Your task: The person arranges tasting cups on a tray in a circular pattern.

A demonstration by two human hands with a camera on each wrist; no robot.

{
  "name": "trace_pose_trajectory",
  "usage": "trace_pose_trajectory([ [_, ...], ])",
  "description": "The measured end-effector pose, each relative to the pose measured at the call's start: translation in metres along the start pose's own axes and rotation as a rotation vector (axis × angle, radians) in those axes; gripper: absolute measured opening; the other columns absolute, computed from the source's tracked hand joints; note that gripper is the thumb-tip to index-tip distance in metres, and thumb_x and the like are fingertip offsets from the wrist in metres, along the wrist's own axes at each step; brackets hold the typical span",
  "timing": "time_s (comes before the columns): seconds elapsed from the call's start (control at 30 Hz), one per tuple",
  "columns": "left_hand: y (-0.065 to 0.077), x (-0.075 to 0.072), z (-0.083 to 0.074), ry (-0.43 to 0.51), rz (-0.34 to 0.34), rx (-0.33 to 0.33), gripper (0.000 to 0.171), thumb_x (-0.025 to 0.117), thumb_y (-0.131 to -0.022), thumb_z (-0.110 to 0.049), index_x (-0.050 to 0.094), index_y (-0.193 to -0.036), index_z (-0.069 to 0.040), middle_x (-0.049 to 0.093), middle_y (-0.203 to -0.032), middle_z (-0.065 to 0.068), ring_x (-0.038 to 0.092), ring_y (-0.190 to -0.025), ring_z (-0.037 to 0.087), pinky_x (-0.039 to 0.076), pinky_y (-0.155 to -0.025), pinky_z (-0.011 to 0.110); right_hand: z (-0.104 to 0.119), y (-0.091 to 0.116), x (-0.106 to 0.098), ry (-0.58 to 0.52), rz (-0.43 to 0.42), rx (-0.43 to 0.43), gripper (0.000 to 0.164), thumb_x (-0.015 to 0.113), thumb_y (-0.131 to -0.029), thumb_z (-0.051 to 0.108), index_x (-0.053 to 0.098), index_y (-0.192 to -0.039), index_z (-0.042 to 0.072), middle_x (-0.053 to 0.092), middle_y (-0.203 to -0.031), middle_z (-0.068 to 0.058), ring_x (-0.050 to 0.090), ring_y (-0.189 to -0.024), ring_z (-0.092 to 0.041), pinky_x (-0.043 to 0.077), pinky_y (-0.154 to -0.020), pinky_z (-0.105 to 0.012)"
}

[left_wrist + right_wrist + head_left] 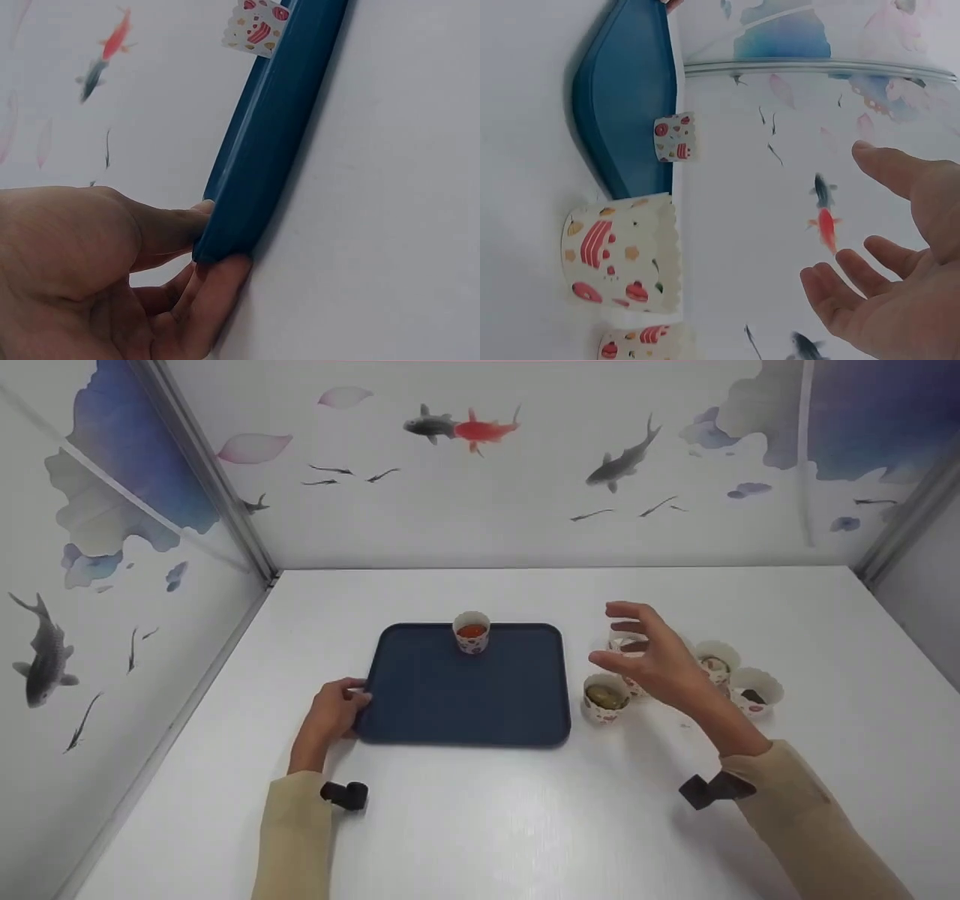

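A dark blue tray (465, 701) lies on the white table. At its left edge my left hand (337, 709) pinches the rim; the left wrist view shows the thumb over the rim and fingers beneath. A patterned paper cup (472, 645) with something red inside stands at the tray's back edge. My right hand (660, 660) hovers over the cups to the right of the tray, fingers spread and holding nothing. Nearest the tray there is a paper cup (606, 715) with greenish, olive-like pieces. Another cup (624, 640) is partly hidden behind the right hand.
Farther right stand a paper cup (718, 656) with pale contents and another cup (759, 709) with something dark. White walls (525, 517) with painted fish border the table's back and sides.
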State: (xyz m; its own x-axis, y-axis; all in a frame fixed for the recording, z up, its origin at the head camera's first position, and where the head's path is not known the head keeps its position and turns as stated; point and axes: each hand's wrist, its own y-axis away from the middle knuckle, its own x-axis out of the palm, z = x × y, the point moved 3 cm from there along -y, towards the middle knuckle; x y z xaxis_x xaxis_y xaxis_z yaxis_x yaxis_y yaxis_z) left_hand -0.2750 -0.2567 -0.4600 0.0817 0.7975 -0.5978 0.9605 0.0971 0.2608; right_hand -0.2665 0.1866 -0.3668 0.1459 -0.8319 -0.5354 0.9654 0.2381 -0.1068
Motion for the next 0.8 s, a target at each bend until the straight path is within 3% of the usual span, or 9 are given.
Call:
trace_pose_trajectory([
  [0.23, 0.000, -0.002, 0.001, -0.020, -0.004, -0.008, 0.044, 0.051, -0.105, -0.016, 0.048, -0.146, -0.002, 0.059, -0.129, 0.025, 0.066, -0.101, 0.027, 0.058, -0.068, 0.029, -0.018, 0.016, -0.019, 0.043, -0.031, -0.016, 0.083, 0.078, -0.088, 0.034, 0.032, -0.153, 0.010, 0.040, -0.156, -0.015, 0.043, -0.139, -0.038, 0.042, -0.112, -0.056],
  [0.37, 0.000, -0.002, 0.001, -0.027, -0.008, 0.004, 0.043, 0.050, -0.105, -0.015, 0.049, -0.145, -0.002, 0.060, -0.128, 0.026, 0.066, -0.101, 0.028, 0.057, -0.068, 0.029, -0.030, 0.026, -0.031, 0.077, -0.080, -0.048, 0.080, 0.078, -0.089, 0.031, 0.035, -0.152, 0.009, 0.042, -0.154, -0.014, 0.046, -0.137, -0.035, 0.047, -0.107, -0.029],
  [0.5, 0.000, -0.002, 0.001, -0.026, -0.009, 0.007, 0.043, 0.050, -0.105, -0.015, 0.048, -0.146, -0.002, 0.060, -0.129, 0.026, 0.067, -0.102, 0.028, 0.058, -0.067, 0.029, -0.041, 0.035, -0.044, 0.129, -0.137, -0.077, 0.076, 0.078, -0.089, 0.028, 0.038, -0.151, 0.012, 0.045, -0.152, -0.013, 0.046, -0.135, -0.032, 0.040, -0.091, -0.003],
  [0.57, -0.001, -0.001, 0.000, -0.020, -0.008, 0.008, 0.043, 0.051, -0.105, -0.015, 0.048, -0.146, -0.002, 0.060, -0.128, 0.026, 0.067, -0.102, 0.029, 0.059, -0.066, 0.029, -0.046, 0.041, -0.051, 0.154, -0.173, -0.080, 0.075, 0.079, -0.088, 0.027, 0.039, -0.151, 0.013, 0.046, -0.151, -0.014, 0.046, -0.133, -0.025, 0.037, -0.088, 0.000],
  [0.7, -0.001, -0.002, -0.001, -0.016, -0.003, 0.004, 0.044, 0.050, -0.105, -0.015, 0.048, -0.146, -0.001, 0.059, -0.129, 0.027, 0.067, -0.102, 0.029, 0.060, -0.065, 0.030, -0.060, 0.053, -0.061, 0.203, -0.211, -0.078, 0.078, 0.081, -0.086, 0.025, 0.040, -0.151, 0.014, 0.046, -0.150, -0.014, 0.042, -0.125, 0.002, 0.036, -0.086, 0.002],
  [0.8, -0.001, -0.002, 0.000, -0.015, 0.003, 0.000, 0.043, 0.050, -0.105, -0.014, 0.048, -0.146, -0.001, 0.059, -0.130, 0.027, 0.067, -0.101, 0.029, 0.060, -0.065, 0.030, -0.070, 0.060, -0.068, 0.236, -0.194, -0.063, 0.082, 0.082, -0.085, 0.026, 0.037, -0.153, 0.014, 0.042, -0.152, -0.016, 0.044, -0.125, -0.004, 0.038, -0.082, 0.001],
])
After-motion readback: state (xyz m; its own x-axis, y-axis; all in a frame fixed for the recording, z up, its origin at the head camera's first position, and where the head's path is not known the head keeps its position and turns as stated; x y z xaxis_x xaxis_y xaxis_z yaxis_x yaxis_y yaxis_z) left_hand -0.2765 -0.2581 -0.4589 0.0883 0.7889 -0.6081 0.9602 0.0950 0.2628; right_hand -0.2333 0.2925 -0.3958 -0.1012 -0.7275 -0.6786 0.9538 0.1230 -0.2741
